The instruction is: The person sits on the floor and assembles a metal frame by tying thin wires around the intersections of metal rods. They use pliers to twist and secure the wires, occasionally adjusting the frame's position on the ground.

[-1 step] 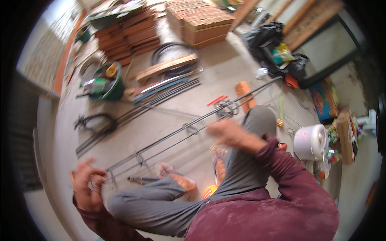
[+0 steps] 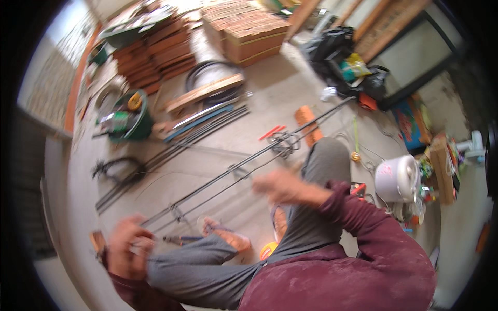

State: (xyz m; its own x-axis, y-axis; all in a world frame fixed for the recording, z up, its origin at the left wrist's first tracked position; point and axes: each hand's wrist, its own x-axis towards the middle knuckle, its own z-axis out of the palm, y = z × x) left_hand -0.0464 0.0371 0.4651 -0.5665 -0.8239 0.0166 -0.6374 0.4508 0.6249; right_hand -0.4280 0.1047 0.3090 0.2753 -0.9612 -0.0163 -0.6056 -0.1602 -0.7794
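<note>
Both my hands are smeared by motion above the floor. My left hand is at the lower left, fingers bent, near the close end of a pair of long thin steel bars with wire-like loops around them. Whether it holds anything is hidden by the blur. My right hand is closed beside my right knee, over the bars' near side; what its fingers grip does not show. A fine wire arcs across the floor left of it. Toward the far end, an orange brick lies under the bars beside bunched loops.
Blue-handled pliers lie by my left foot. More bars, a wood plank and a green bucket are farther left. Stacked tiles stand behind. At right are a tape measure and a white bucket.
My left hand has shifted right and slightly down. My right hand has moved a little left and down. The view has turned slightly, and the fine wire now shows above the floor's middle.
</note>
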